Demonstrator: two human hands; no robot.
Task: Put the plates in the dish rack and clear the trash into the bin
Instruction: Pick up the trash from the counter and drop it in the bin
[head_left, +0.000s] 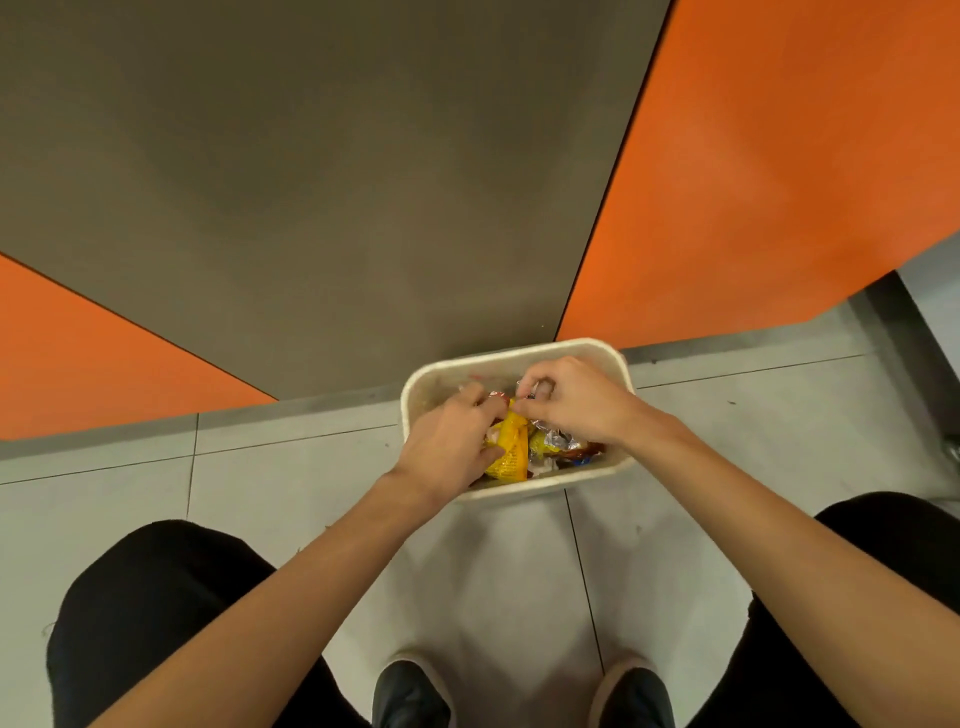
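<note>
The person crouches over a white rectangular bin (543, 346) that stands on the tiled floor (291, 493) against a brown cabinet door (337, 182) flanked by orange panels (779, 182). Both hands are inside the bin's mouth. The left hand (452, 441) has its fingers curled round a yellow snack wrapper (511, 454). The right hand (576, 402) is bent at the knuckles, its fingertips pinching a scrap of silvery foil wrapper (535, 387). More crumpled wrappers (563, 441) lie in the bin beneath the hands. No plates are in view.
</note>
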